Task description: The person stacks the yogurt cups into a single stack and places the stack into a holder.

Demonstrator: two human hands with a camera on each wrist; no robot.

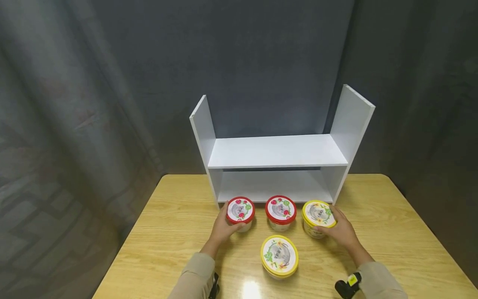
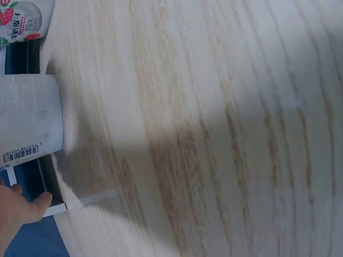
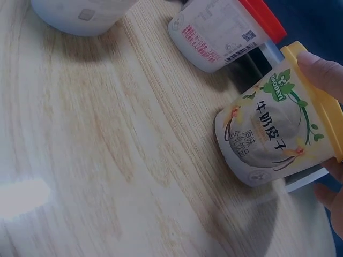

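In the head view my left hand [image 1: 222,228] holds a red-lidded tub [image 1: 240,209] by its lid, thumb in front and fingers at the left side. The left wrist view catches part of this left hand [image 2: 20,209] beside the tub's white wall [image 2: 29,118]. With my right hand [image 1: 342,232] I grip a yellow-lidded tub [image 1: 318,214], thumb across its lid. Its printed front [image 3: 273,126] faces the right wrist camera. Between the hands stand another red-lidded tub [image 1: 281,210] and, nearer me, a second yellow-lidded tub [image 1: 279,256]. All appear upright on the table.
Just behind the row of tubs stands a white two-tier shelf [image 1: 276,151] with tall side panels. The wooden table [image 1: 179,249] extends to both sides. Dark curtains [image 1: 261,62] hang behind and around it.
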